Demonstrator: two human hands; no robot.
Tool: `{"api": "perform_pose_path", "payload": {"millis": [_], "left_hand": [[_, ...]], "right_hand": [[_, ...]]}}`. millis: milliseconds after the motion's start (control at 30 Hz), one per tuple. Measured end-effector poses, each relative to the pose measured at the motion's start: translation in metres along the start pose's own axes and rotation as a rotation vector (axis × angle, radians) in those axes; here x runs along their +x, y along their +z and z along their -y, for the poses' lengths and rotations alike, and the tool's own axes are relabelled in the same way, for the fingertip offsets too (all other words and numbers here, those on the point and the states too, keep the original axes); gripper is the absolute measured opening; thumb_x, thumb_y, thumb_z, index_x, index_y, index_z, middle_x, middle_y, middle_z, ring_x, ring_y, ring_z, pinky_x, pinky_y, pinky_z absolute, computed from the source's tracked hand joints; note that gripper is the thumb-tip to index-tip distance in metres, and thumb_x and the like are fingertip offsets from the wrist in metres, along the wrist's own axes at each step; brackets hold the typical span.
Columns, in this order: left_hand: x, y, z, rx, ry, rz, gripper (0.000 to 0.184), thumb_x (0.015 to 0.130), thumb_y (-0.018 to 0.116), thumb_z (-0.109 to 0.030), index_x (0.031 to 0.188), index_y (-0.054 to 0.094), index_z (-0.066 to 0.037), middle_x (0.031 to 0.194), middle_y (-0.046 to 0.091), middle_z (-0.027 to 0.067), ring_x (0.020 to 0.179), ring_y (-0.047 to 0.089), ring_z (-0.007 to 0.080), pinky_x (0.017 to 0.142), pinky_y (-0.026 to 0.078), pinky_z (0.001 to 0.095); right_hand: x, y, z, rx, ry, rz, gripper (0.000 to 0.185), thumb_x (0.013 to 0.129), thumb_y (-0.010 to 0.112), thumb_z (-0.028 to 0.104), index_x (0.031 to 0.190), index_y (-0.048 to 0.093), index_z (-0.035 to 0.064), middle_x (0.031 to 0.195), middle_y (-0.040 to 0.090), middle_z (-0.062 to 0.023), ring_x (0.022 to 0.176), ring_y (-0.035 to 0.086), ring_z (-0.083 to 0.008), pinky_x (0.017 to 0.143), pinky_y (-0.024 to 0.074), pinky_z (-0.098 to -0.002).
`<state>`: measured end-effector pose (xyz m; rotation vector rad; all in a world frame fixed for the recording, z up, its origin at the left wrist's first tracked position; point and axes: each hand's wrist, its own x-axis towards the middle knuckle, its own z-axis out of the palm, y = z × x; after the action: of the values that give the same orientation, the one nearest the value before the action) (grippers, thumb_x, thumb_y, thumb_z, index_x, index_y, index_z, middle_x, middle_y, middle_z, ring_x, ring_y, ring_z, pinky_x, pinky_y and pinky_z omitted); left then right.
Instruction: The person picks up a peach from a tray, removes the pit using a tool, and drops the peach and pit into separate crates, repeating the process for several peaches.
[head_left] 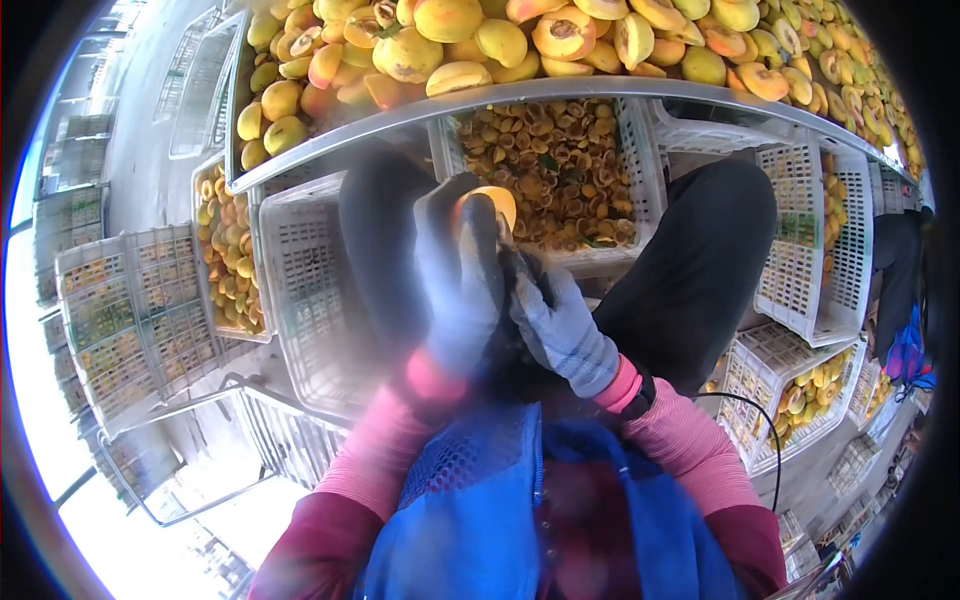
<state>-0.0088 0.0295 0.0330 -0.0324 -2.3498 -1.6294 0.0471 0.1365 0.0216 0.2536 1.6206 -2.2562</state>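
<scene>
My left hand (455, 262), in a grey-white glove with darkened fingers, is closed around a yellow peach piece (498, 205), whose rounded edge shows above the fingers. Close against it, my gloved right hand (562, 325) has its fingers curled together. What they grip, if anything, is hidden among the dark glove fingertips. Both hands are over my lap, between my dark-trousered knees. Just beyond them stands a white crate (645, 185) filled with brownish-yellow peach scraps.
A metal-edged table (400, 115) heaped with whole and halved peaches (410, 55) spans the far side. A white crate (320, 300) stands at left, near a crate of peaches (228, 250). More crates (790, 375) with fruit are at right. Another person's dark-clad leg (895, 280) shows there.
</scene>
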Motion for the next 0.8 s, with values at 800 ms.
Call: {"api": "perform_pose_path", "payload": {"millis": [800], "left_hand": [[-0.008, 0.007, 0.015, 0.227, 0.201, 0.214, 0.048, 0.079, 0.058, 0.001, 0.123, 0.041, 0.005, 0.109, 0.051, 0.0221, 0.088, 0.055, 0.0326, 0.07, 0.049, 0.0376]], "right_hand": [[-0.006, -0.004, 0.019, -0.735, -0.279, -0.243, 0.032, 0.087, 0.055, 0.014, 0.113, 0.048, -0.0028, 0.086, 0.062, -0.0206, 0.077, 0.062, -0.0374, 0.065, 0.049, -0.04]]}}
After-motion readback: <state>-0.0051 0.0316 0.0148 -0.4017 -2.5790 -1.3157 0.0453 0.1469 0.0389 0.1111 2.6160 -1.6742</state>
